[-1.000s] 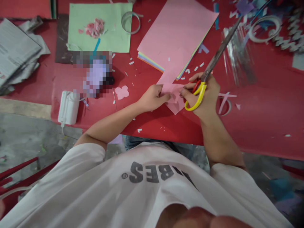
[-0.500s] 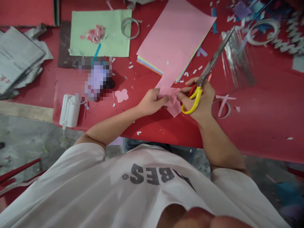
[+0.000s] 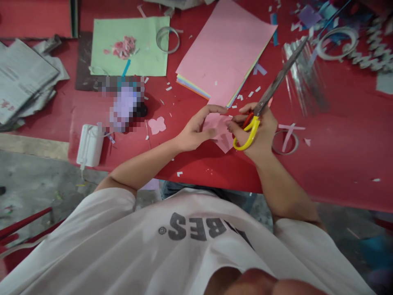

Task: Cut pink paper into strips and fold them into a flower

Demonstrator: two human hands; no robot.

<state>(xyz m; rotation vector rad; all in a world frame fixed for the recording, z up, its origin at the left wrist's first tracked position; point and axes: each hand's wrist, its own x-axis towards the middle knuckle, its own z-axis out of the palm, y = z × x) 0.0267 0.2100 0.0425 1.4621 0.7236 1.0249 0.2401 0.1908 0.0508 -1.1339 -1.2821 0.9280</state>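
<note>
A small folded piece of pink paper (image 3: pixel 225 139) is between my hands above the front of the red table. My left hand (image 3: pixel 196 129) has thumb and forefinger spread apart around the paper's left side, the thumb lying against it; its other fingers are hidden. My right hand (image 3: pixel 260 133) is closed on the yellow-and-red handles of the scissors (image 3: pixel 274 88), whose blades point up and away to the right. Its thumb and fingertips also pinch the paper's right edge. Just beyond lies a stack of coloured sheets (image 3: pixel 229 49), pink on top.
A pink paper flower shape (image 3: pixel 156 125), a phone (image 3: pixel 125 106) and a white power bank (image 3: pixel 90 145) lie to the left. Tape rolls (image 3: pixel 285 142) and clear plastic strips (image 3: pixel 302 78) are at right. Green paper (image 3: pixel 147 45) bears pink scraps. Newspapers (image 3: pixel 24 78) sit far left.
My left hand has loosened from the pink paper, its forefinger now stretched up past the paper's top edge. My right hand keeps scissors and paper almost in place.
</note>
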